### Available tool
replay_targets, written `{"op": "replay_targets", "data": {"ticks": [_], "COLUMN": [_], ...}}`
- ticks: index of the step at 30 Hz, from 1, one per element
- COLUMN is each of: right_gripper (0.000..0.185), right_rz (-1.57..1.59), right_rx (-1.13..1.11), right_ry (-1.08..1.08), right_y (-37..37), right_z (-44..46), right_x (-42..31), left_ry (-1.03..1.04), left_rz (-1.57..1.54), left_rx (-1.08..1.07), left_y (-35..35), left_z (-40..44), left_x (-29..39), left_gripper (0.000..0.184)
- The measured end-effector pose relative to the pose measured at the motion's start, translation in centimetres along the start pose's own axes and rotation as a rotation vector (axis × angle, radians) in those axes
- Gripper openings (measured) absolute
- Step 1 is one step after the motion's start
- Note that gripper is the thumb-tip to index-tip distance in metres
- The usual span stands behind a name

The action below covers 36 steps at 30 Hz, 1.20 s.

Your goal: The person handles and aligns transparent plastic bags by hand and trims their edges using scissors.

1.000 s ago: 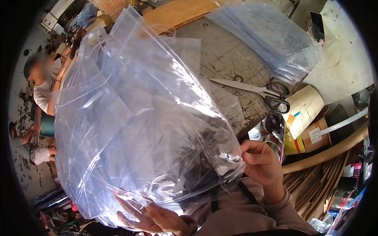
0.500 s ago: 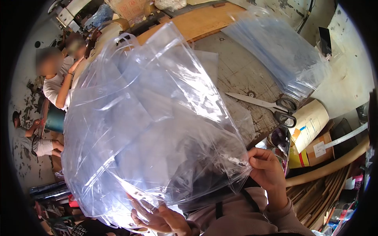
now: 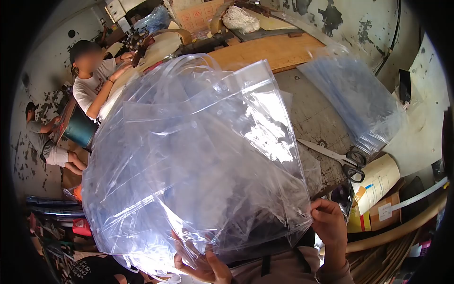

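Note:
A large bundle of clear plastic bags (image 3: 198, 161) fills the middle of the view, with looped handles at its top. My right hand (image 3: 328, 222) pinches the lower right corner of the bundle between thumb and fingers. At the lower edge my left hand (image 3: 203, 262) grips the plastic, some of its fingers showing through the clear film. Black-handled scissors (image 3: 331, 154) lie on the scratched table (image 3: 317, 113) right of the bundle. Behind them rests a stack of flat clear plastic sheets (image 3: 354, 94).
A phone (image 3: 405, 85) is at the right. A paper roll (image 3: 376, 182) and a cardboard box (image 3: 385, 213) stand by the table's right edge. A wooden board (image 3: 269, 49) lies at the back. One person (image 3: 92, 78) works at the left; another person (image 3: 45, 137) is farther off.
The view has swung, so the table, scissors and people appear lower and farther right. Both hands still hold the bundle, whose top flap now leans more to the right.

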State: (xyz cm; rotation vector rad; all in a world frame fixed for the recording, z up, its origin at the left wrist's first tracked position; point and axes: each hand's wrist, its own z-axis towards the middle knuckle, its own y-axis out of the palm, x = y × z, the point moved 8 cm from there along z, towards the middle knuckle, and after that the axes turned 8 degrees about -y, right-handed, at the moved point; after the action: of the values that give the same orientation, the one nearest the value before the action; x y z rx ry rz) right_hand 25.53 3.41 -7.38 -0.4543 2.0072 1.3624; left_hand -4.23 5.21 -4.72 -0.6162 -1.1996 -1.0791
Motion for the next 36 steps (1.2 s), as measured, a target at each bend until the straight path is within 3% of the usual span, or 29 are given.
{"op": "replay_targets", "data": {"ticks": [8, 11, 13, 15, 18, 19, 21, 22, 26, 36], "right_gripper": [0.014, 0.014, 0.015, 0.015, 0.018, 0.021, 0.023, 0.025, 0.026, 0.02], "right_rz": [-0.12, -0.291, -0.653, -0.797, -1.043, -1.147, -1.1, -1.053, -0.967, -0.904], "right_rx": [0.016, 0.006, 0.016, -0.001, -0.013, -0.003, -0.099, -0.175, -0.414, -0.562], "right_ry": [-0.064, -0.151, -0.227, -0.333, -0.522, -0.606, -0.601, -0.605, -0.426, -0.409], "right_y": [0.8, 1.2, 1.7, 2.3, 4.9, 5.9, 7.1, 7.9, 11.0, 12.9], "right_z": [0.1, 0.2, 0.1, 0.5, 0.7, 0.6, 0.7, 0.7, 0.3, 0.2], "right_x": [-0.7, -1.5, -2.5, -3.1, -4.7, -5.2, -4.6, -4.2, -1.7, 0.3], "left_ry": [-0.001, -0.013, -0.052, -0.091, 0.158, 0.231, 0.222, 0.473, 0.508, 0.441], "left_rz": [-0.01, 0.182, 0.14, 0.1, 0.385, 0.619, 0.762, 0.693, 0.749, 0.773], "left_rx": [-0.106, -0.134, -0.112, -0.087, -0.154, -0.154, -0.181, -0.216, -0.301, -0.42], "left_y": [1.5, 1.6, 0.9, 1.1, 3.3, 4.0, 5.1, 5.9, 6.8, 7.3], "left_z": [0.2, 0.4, 0.0, 0.2, 0.3, -0.3, -0.3, -1.0, -2.2, -3.0], "left_x": [1.6, 1.7, 0.6, 0.8, 3.7, 3.3, 4.7, 6.0, 5.9, 5.7], "left_gripper": [0.061, 0.06, 0.058, 0.057, 0.048, 0.04, 0.038, 0.041, 0.045, 0.04]}}
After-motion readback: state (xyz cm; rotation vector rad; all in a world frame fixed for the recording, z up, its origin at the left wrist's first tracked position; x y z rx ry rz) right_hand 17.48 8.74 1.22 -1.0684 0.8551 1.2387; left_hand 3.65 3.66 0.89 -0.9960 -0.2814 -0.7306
